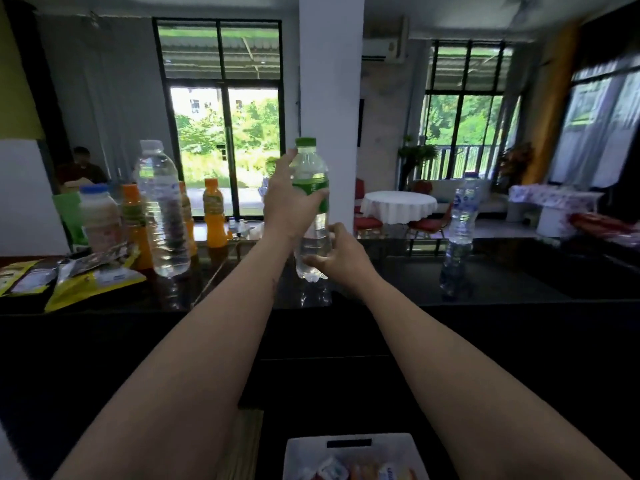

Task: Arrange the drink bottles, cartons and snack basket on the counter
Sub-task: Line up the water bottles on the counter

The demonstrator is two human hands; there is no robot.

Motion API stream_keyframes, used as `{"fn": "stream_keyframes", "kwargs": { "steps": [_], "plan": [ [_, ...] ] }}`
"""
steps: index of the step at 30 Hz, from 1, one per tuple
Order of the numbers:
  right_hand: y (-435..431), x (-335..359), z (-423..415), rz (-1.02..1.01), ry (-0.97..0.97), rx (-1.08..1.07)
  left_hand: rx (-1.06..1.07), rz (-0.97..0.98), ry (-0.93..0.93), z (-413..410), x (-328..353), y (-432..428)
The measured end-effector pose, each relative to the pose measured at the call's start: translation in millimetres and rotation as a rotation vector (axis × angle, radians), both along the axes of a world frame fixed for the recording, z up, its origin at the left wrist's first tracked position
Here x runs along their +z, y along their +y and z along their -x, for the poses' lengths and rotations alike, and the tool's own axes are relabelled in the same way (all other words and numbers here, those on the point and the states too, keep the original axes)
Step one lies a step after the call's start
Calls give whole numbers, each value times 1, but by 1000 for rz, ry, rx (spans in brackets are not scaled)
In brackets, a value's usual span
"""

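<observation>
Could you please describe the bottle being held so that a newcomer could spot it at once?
On the dark counter, in front of the white pillar, is a clear bottle held by the left hand and right hand. Only it has a green cap; its neighbours' are white, blue or orange.

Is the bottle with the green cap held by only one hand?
No, the left hand holds the green-cap bottle at its label and the right hand grips its lower part.
</observation>
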State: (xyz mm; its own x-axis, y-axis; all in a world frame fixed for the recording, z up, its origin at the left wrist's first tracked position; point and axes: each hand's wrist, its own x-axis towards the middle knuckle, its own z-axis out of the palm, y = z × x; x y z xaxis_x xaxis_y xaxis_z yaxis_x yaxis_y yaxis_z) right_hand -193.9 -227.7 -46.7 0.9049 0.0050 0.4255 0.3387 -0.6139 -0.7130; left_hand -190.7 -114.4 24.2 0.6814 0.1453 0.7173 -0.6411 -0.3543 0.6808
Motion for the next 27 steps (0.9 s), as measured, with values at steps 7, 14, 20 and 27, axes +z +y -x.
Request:
{"fn": "stream_keyframes", "kwargs": {
  "steps": [7, 14, 20, 27],
  "plan": [
    [-109, -5, -9, 0, 2, -147, -211, -14, 91, -29, -1, -104],
    [-171, -11, -49, -33, 25, -228, -330, -73, 123, -71, 4, -170],
    [-201, -13, -88, -79, 46, -252, -404, -163, 154, -112, 5, -195],
    [-237, -9, -131, -29, 95, -297, -369, -245, 188, -155, 5, -230]
  ]
}}
